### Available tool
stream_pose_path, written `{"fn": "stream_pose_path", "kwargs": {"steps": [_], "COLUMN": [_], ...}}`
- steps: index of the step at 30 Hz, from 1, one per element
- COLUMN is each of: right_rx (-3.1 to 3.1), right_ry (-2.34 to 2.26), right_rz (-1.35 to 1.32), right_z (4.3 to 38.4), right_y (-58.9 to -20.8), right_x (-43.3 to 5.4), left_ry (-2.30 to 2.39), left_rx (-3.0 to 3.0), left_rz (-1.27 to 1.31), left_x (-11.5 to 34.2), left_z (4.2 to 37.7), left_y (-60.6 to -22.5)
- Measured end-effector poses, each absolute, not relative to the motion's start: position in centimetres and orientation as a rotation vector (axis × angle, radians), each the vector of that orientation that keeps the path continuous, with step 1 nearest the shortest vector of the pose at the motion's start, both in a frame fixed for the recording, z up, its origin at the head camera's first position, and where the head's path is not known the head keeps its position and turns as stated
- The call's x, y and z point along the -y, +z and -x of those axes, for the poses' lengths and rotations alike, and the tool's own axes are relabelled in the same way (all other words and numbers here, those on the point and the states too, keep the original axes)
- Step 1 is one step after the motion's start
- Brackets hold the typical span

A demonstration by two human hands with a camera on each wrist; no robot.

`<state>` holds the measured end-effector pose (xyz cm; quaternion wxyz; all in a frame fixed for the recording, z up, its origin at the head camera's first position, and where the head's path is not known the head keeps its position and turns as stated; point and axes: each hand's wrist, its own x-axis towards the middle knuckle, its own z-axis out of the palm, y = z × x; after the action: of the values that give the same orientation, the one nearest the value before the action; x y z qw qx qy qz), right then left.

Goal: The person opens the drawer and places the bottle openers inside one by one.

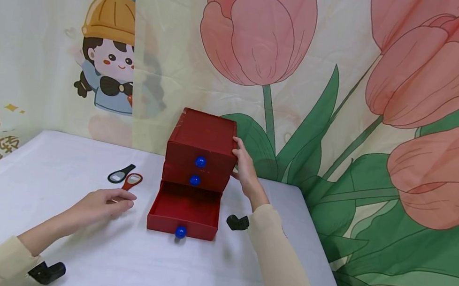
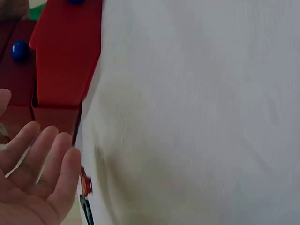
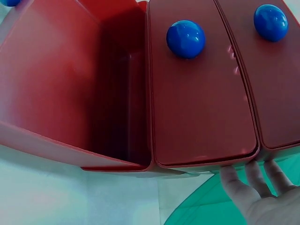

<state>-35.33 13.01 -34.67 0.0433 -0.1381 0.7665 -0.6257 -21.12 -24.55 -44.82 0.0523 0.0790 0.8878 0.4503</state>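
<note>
A dark red drawer cabinet (image 1: pixel 203 130) with three stacked drawers stands on the table. Its bottom drawer (image 1: pixel 183 211) is pulled out, and nothing shows inside it. The middle and top drawers are in. Each drawer front has a blue knob (image 3: pixel 186 39). My right hand (image 1: pixel 248 166) rests its fingertips against the cabinet's right side, near the upper drawers. My left hand (image 1: pixel 99 203) hovers left of the pulled-out drawer, palm facing it in the left wrist view, fingers relaxed and holding nothing. Just beyond it lies a red loop-shaped item (image 1: pixel 133 179), partly hidden by the fingers.
A black loop-shaped item (image 1: pixel 117 176) lies beside the red one; their kind is unclear. A white cloth covers the table (image 1: pixel 126 268). Behind the cabinet hangs a printed curtain (image 1: pixel 167 51) with tulips and a cartoon figure. Black devices (image 1: pixel 237 222) are worn at both wrists.
</note>
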Motion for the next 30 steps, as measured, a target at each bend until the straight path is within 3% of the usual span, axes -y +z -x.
{"fn": "stream_pose_path", "kwargs": {"steps": [8,19,30], "right_rx": [-2.346,-2.348,-2.339], "right_ry": [-1.912,-1.924,-1.932], "right_rz": [0.428,0.435,0.433], "right_z": [35.4,35.4,35.4], "right_y": [-34.8,-34.8,-34.9], "right_x": [-13.0,-12.9,-12.9], "left_ry": [1.208,1.002,0.883], "left_rx": [-3.017,-3.126,-3.121], "left_rz": [-0.385,-0.344,-0.321], "left_x": [26.4,27.9,28.0], "left_z": [24.0,27.9,29.5], "left_y": [-45.3,-46.6,-47.3]}}
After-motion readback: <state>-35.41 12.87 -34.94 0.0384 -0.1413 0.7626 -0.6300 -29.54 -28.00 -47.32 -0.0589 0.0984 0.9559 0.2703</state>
